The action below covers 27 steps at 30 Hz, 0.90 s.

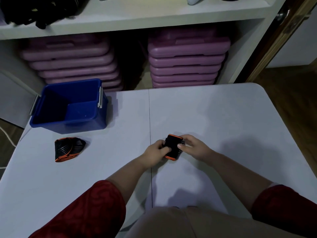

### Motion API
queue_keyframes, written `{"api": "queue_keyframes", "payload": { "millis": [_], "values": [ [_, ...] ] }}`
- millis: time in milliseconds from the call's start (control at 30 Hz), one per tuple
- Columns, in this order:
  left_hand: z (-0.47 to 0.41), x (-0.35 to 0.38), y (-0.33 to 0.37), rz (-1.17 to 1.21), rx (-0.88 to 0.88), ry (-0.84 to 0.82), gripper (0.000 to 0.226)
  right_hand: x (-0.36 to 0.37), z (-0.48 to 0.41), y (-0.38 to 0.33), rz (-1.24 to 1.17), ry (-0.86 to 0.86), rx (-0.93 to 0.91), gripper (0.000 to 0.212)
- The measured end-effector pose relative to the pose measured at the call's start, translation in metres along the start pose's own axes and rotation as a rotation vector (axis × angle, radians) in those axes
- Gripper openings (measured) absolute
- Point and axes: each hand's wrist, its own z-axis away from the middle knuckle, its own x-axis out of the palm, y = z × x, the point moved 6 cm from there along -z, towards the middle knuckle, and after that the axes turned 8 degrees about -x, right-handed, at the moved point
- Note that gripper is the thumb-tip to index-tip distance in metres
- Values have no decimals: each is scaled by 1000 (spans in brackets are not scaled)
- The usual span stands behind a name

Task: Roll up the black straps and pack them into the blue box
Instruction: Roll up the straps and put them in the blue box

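Currently:
Roll (173, 146): black strap with orange edging, wound tight, gripped between both sets of fingers just above the table (223, 121).
Left hand (157, 152): fingers curled closed around the roll's near-left side.
Right hand (190, 146): fingers pinching its far-right side.
Second strap (68, 149): loosely coiled, well left of the fingers.
Box (68, 103): beyond it, apparently empty; nothing packed yet.
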Motion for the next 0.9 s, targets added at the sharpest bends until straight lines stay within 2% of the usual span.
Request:
{"api": "queue_keyframes", "payload": {
  "millis": [100,167,233,367,500,633,700,800,900],
  "values": [
    [9,10,-11,297,-85,-116,21,14,-1,-2,-250,34,72,31],
    [18,3,-13,415,-57,-113,22,24,-4,-10,-323,43,65,34],
    [27,-14,-12,456,-14,-76,19,39,-10,-23,-355,-34,22,32],
    [48,-66,-5,386,54,-16,24,72,-19,-67,-380,-109,-28,29],
    [72,-130,8,388,149,57,23,106,-38,-108,-293,-93,-27,27],
    [90,-204,16,327,261,143,26,152,-63,-156,-353,-51,-62,23],
    [97,-243,15,304,295,210,26,176,-79,-181,-383,-31,-82,23],
    [106,-301,10,254,324,332,27,210,-107,-212,-384,-2,-91,33],
    [110,-361,-3,244,313,450,26,244,-141,-238,-370,28,-100,32]
  ]
}}
